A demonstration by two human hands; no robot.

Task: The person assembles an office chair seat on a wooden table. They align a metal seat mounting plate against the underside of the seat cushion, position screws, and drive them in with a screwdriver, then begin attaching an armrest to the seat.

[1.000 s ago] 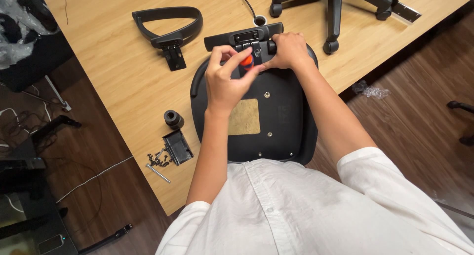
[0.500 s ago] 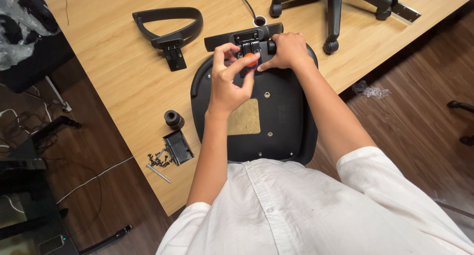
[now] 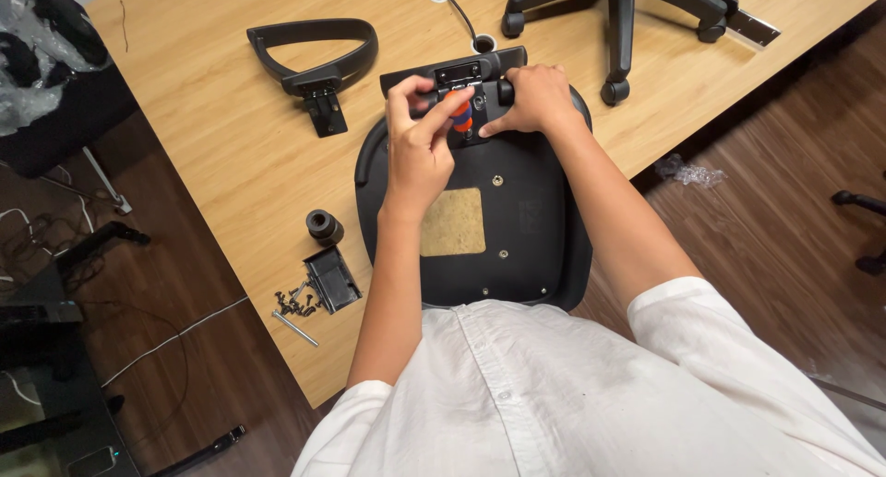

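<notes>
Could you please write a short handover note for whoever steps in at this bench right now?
Left hand: grips an orange-handled screwdriver, tip down at the bracket.
Right hand: steadies the black bracket at the far edge of the seat.
Seat: lies underside up on the table.
Done: bracket sits in place on the seat.
Left: armrest lies loose to the left; screws, a small tray and a round knob wait near the table's edge; wheeled base lies apart.
</notes>
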